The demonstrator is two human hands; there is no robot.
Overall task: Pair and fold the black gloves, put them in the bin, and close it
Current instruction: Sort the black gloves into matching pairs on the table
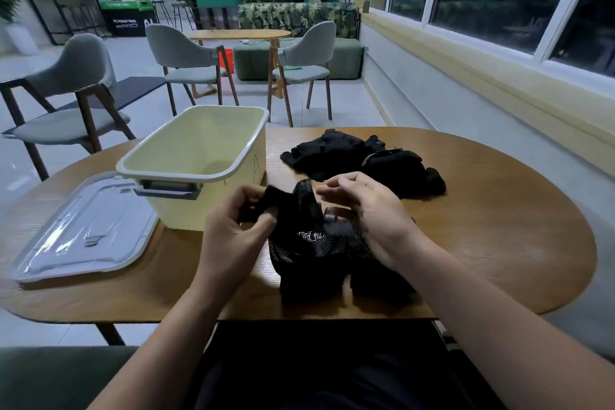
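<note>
Black gloves with dotted palms (319, 243) lie bunched on the wooden table (499, 226) right in front of me. My left hand (233, 230) pinches a raised black end of them between thumb and fingers. My right hand (369, 210) rests on the right side of the bunch, its fingers curled over the fabric. A second heap of black gloves (362, 160) sits further back on the table. The pale yellow bin (199, 163) stands open to the left, with nothing visible inside. Its grey lid (86, 230) lies flat on the table beside it.
Grey chairs (66, 100) stand behind the table on the left and further back around another wooden table (239, 34). A wall with windows runs along the right. A person stands far off at the back.
</note>
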